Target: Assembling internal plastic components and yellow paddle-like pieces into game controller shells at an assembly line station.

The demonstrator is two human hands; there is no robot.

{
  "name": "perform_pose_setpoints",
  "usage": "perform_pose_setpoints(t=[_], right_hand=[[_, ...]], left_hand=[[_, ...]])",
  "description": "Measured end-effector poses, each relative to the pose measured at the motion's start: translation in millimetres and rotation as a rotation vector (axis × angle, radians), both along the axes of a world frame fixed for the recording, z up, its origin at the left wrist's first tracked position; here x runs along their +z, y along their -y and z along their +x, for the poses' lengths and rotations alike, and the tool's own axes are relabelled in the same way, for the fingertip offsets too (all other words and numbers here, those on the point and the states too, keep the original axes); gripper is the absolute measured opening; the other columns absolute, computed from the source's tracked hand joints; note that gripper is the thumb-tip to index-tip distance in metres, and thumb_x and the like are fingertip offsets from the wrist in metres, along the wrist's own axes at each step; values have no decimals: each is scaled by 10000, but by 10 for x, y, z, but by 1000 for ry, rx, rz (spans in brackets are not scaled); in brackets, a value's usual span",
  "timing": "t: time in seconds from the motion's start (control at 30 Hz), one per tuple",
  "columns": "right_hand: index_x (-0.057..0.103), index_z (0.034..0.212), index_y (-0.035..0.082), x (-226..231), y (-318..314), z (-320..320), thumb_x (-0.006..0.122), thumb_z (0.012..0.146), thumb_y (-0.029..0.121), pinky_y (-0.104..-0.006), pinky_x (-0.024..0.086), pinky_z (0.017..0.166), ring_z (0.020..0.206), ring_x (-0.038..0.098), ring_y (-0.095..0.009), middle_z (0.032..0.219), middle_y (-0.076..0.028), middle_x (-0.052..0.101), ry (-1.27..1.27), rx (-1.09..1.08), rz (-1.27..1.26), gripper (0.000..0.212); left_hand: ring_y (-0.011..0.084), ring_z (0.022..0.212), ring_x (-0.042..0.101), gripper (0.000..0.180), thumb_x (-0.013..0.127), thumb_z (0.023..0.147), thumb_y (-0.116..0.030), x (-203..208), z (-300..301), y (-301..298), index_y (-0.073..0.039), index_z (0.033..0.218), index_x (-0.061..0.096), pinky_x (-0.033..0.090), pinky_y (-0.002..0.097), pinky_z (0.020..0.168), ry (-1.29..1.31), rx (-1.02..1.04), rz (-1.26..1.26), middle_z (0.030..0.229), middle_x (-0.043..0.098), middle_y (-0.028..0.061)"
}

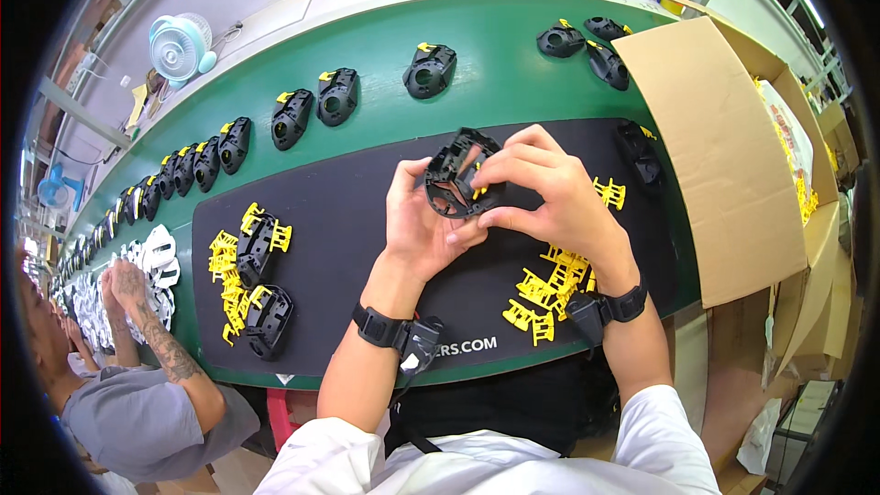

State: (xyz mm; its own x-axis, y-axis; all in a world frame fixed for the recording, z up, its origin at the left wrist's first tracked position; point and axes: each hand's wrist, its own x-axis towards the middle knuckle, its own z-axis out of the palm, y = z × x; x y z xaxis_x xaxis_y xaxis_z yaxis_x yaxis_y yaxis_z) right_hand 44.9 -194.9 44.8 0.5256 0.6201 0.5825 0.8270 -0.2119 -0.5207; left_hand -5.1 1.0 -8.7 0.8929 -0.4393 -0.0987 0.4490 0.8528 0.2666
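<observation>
Two-handed hold on a black shell [451,168], raised over a dark mat [353,220] on the green worktop [495,82]. The left hand [417,229], palm turned up, is cupped beneath the shell and grips it: the thumb stands along the left rim, and the fingers curl under the lower edge toward the right. The right hand [545,179] arches in from the right, knuckles uppermost and wrist bent; its index finger dips into the hollow of the shell beside a yellow clip [478,192], while the thumb extends below, near the lower right rim. The right hand is partly closed, but whether it pinches the clip cannot be told. Both forearms rise from the lower edge and lean toward each other, each with a black strap [380,328] [628,304] at the wrist.

Right of the left forearm, and partly behind the right one, lies a heap of yellow clips [545,293]. A second heap [226,270] lies at the mat's left, beside two black shells [257,252] [269,323]. Further shells line the worktop's far side; a carton [715,156] stands at right.
</observation>
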Motion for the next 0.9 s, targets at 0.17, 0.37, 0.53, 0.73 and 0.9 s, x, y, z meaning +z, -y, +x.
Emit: perform_pose_setpoints(t=[0.17, 0.37, 0.53, 0.73, 0.9], right_hand=[[726, 951, 63, 25, 2, -62, 875, 729, 145, -360, 575, 789, 968, 602, -251, 925, -38, 713, -92, -3, -42, 279], [717, 944, 63, -22, -29, -78, 878, 721, 150, -362, 538, 775, 918, 605, -252, 926, -44, 718, -150, 45, -60, 289], [697, 1078, 47, -68, -18, -23, 819, 824, 170, -379, 518, 910, 1042, 599, -292, 1090, -86, 698, -117, 89, -68, 307], [704, 1088, 23, 128, 636, 153, 724, 865, 121, -406, 508, 973, 1082, 589, -347, 1106, -156, 654, -146, -313, -362, 244], [699, 999, 50, 2, 632, 185, 687, 858, 41, -403, 491, 989, 1102, 566, -322, 1027, -115, 627, -284, -287, -595, 141]], left_hand=[[194, 521, 491, 607, 330, 1003, -515, -34, 23, -50, -92, 1362, 577, 313, 261, 410, 122, -201, -49, 976, 678, 95], [220, 609, 549, 627, 357, 1003, -498, 62, 30, -78, -6, 1313, 591, 350, 272, 413, -48, -73, 62, 918, 646, 76], [216, 624, 567, 574, 388, 992, -495, 89, 71, -95, -64, 1297, 613, 384, 280, 460, 1, 37, 191, 913, 647, 63], [287, 920, 676, 808, 625, 950, -427, 268, 620, -91, -109, 1608, 281, 551, 393, 725, 560, 355, 1895, 1206, 590, 211], [496, 1243, 577, 774, 623, 960, -457, 269, 1554, 5, -74, 1572, 344, 531, 534, 985, 766, 135, 2634, 1381, 455, 369]])
